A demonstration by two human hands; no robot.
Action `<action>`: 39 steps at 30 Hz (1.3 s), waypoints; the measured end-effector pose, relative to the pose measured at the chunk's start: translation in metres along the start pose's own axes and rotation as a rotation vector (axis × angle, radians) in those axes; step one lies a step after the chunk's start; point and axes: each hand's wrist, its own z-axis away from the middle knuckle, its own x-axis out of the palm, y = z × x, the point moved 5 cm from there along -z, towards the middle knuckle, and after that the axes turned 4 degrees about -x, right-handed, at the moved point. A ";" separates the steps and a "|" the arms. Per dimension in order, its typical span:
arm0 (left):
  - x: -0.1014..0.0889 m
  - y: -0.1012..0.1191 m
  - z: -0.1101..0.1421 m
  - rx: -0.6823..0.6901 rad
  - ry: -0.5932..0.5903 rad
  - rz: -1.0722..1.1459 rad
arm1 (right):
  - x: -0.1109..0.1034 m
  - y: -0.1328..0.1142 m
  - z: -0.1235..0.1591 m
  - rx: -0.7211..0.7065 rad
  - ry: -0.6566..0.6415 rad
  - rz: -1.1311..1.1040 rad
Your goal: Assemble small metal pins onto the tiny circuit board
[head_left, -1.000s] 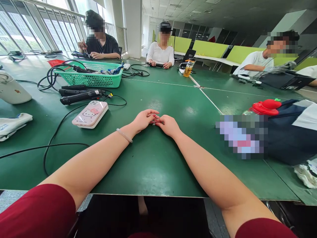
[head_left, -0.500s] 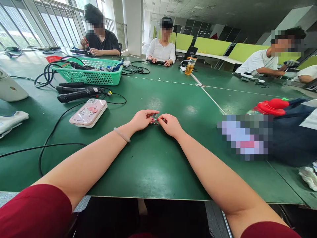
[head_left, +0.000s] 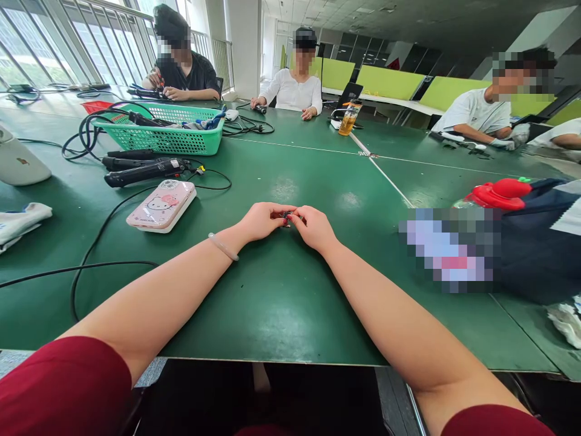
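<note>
Just above the green table [head_left: 272, 303], a small dark and red object with shiny bits [head_left: 286, 216] sits between my fingertips, mostly covered by them. It is too small and hidden to name its kind. My left hand [head_left: 262, 221], below a pale bangle [head_left: 223, 246], pinches it from the left with thumb and fingers. From the other side, my right hand [head_left: 315, 229] has its thumb and index finger closed on it. The fingertips of both hands nearly meet around the object.
Left of my hands lies a pink Hello Kitty case [head_left: 162, 204]. Behind it are black handheld devices [head_left: 143, 172], cables and a green basket [head_left: 172, 142]. A red-lidded container [head_left: 497, 195] and dark bag [head_left: 535, 254] are at right. Several people sit around the table.
My right fingers have moved slightly left and up, covering more of the small object. Across the table, one person's hands have spread apart; the person at right has lowered their hands.
</note>
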 end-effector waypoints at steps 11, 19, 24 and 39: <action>-0.002 0.000 0.001 -0.039 -0.015 0.118 | -0.001 -0.006 0.000 -0.026 -0.022 0.071; -0.001 0.002 0.000 -0.063 0.011 0.157 | -0.003 -0.009 0.000 -0.027 -0.034 0.083; -0.002 0.000 0.000 -0.066 0.032 0.166 | -0.003 -0.009 0.000 -0.024 -0.029 0.106; -0.007 -0.005 -0.003 -0.194 0.003 0.240 | 0.001 0.000 -0.002 0.066 -0.085 0.108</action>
